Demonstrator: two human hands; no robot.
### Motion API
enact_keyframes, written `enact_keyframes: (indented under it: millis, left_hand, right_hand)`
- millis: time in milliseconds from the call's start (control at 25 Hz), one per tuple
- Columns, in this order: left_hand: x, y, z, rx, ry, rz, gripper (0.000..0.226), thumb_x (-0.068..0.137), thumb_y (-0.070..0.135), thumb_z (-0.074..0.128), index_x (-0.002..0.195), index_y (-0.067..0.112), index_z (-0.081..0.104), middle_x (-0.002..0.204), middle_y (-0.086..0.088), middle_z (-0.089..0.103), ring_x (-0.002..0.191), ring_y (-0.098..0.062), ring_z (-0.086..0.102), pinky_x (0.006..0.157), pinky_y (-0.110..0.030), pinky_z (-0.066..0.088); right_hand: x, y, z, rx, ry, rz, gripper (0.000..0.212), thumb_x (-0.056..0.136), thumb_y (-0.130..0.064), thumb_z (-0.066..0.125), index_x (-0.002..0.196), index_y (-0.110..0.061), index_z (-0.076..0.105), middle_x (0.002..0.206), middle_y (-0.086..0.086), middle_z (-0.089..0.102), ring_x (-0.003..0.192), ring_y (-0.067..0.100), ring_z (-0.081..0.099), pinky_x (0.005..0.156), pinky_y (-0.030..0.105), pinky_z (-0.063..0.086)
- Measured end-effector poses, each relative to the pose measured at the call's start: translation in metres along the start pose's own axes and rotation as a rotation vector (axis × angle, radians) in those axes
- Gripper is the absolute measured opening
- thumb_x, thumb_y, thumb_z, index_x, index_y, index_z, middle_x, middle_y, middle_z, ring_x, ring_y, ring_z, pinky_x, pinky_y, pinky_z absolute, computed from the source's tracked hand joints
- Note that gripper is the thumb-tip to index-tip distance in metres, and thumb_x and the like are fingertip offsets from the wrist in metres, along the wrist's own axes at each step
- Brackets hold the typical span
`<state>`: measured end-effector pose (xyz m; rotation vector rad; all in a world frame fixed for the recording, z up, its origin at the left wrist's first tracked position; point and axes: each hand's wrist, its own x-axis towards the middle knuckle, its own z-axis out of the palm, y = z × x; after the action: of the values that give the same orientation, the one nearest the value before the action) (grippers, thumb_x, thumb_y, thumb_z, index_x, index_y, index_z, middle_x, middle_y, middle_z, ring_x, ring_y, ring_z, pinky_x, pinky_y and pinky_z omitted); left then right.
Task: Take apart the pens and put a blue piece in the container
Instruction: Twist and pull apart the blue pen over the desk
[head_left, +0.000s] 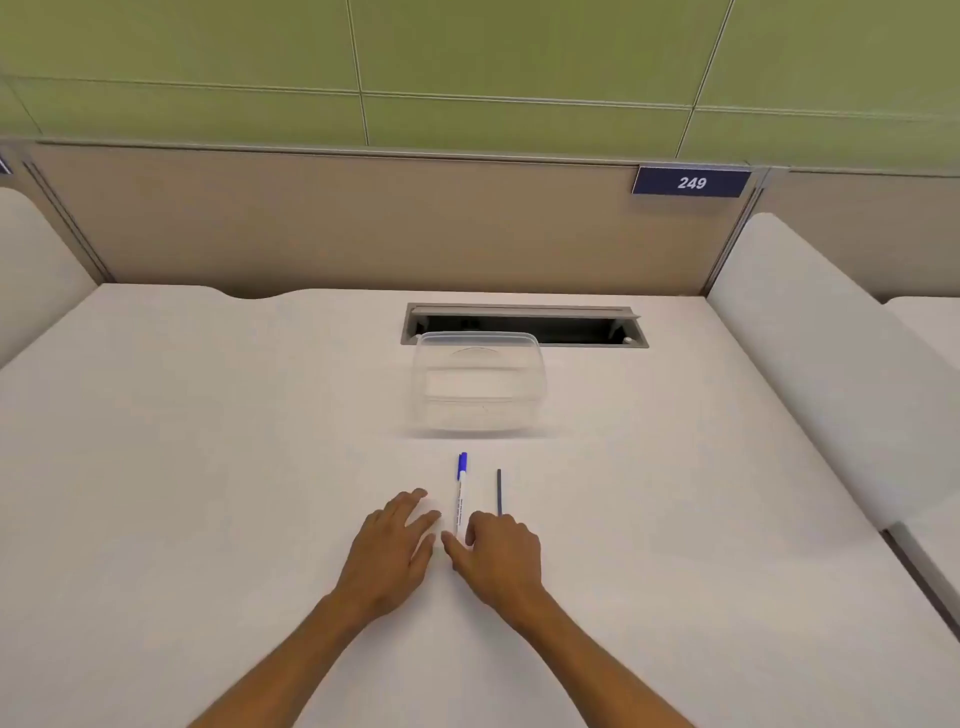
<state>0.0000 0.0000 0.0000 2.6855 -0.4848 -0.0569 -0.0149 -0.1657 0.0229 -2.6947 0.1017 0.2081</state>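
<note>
- Fingers of the left hand (390, 553) spread loosely, palm down, tips resting on the white desk (208, 467); nothing gripped.
- Fingers of the right hand (501, 558) curled under at the knuckles, thumb stretched toward the left hand; cannot tell whether anything is pinched beneath them.
- White pen (460, 499) with blue cap (462, 464) lying flat in the narrow gap between the two hands, cap end pointing away from the body, near end hidden by the right thumb and forefinger.
- Thin dark refill (499, 491) lying parallel just right of the pen, apart from it, its near end meeting the right knuckles.
- Clear plastic container (480, 384) standing straight beyond the pen tips, near but not touching, blurred; lid state unclear.
- Recessed cable slot (524, 325) with grey frame directly behind the container, its near edge partly covered by the container's rim.
- Bare desk surface wide open to the left and to the right of the hands, and toward the body along both forearms.
- Desk bounded at the back by a beige partition (363, 223), at the right by a white padded divider (831, 364), at the far left by another divider edge.
- Blue plate (691, 182) reading 249 on the partition's upper right.
</note>
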Motion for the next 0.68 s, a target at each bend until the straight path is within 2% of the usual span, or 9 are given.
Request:
enact_keyframes:
  millis: [80,200,320,440,520,600,680]
  left_hand:
    - [-0.004,-0.003,0.004,0.009,-0.006,0.000,0.040,0.099,0.030,0.045,0.137,0.021,0.051,0.155,-0.002,0.034,0.143,-0.020,0.030,0.113,-0.036,0.026]
    - [-0.011,-0.004,0.010,0.018,0.022,0.002,0.039,0.099,0.026,0.047,0.137,0.019,0.052,0.152,-0.005,0.039,0.141,-0.023,0.033,0.112,-0.038,0.028]
    - [-0.009,0.000,0.009,0.024,0.065,0.001,0.036,0.098,0.024,0.049,0.133,0.016,0.056,0.148,-0.007,0.045,0.138,-0.026,0.039,0.110,-0.040,0.032]
    - [-0.005,0.004,0.009,0.015,0.037,0.031,0.046,0.099,0.029,0.045,0.144,0.022,0.041,0.155,-0.006,0.033,0.141,-0.023,0.033,0.112,-0.039,0.029]
    - [0.000,0.007,0.007,0.008,0.055,0.077,0.052,0.098,0.031,0.047,0.147,0.030,0.033,0.158,-0.005,0.026,0.142,-0.021,0.030,0.111,-0.037,0.030]
    - [0.006,0.015,0.001,-0.009,0.070,0.139,0.049,0.098,0.031,0.047,0.145,0.033,0.036,0.157,-0.004,0.028,0.143,-0.021,0.028,0.111,-0.038,0.029]
    - [0.012,0.021,-0.006,-0.004,0.094,0.210,0.041,0.099,0.036,0.036,0.136,0.029,0.052,0.152,-0.003,0.039,0.142,-0.023,0.031,0.110,-0.039,0.032]
  right_hand:
    - [0.000,-0.003,0.004,-0.044,0.009,-0.003,0.039,0.092,-0.060,0.046,0.081,-0.022,0.048,0.084,0.001,0.066,0.072,0.023,0.057,0.064,0.028,0.033]
    - [-0.001,-0.006,0.013,-0.065,0.003,-0.021,0.036,0.094,-0.053,0.045,0.090,-0.019,0.057,0.094,0.004,0.070,0.084,0.025,0.066,0.065,0.028,0.036]
    - [0.001,-0.005,0.019,-0.090,0.020,-0.040,0.032,0.096,-0.046,0.043,0.094,-0.018,0.058,0.096,0.004,0.071,0.076,0.022,0.062,0.064,0.027,0.035]
    - [0.000,-0.004,0.018,-0.062,0.020,-0.024,0.037,0.097,-0.048,0.042,0.096,-0.016,0.061,0.085,0.001,0.066,0.067,0.016,0.050,0.062,0.026,0.036]
    - [-0.003,-0.002,0.015,0.003,0.039,0.001,0.034,0.095,-0.049,0.044,0.086,-0.019,0.056,0.076,-0.003,0.057,0.064,0.015,0.049,0.060,0.026,0.039]
    - [-0.006,0.000,0.007,0.102,0.070,0.031,0.032,0.093,-0.050,0.047,0.077,-0.022,0.052,0.068,-0.008,0.055,0.056,0.010,0.047,0.056,0.022,0.039]
    - [-0.009,0.002,-0.002,0.211,0.112,0.055,0.031,0.091,-0.051,0.051,0.076,-0.024,0.055,0.066,-0.009,0.059,0.053,0.009,0.048,0.050,0.015,0.034]
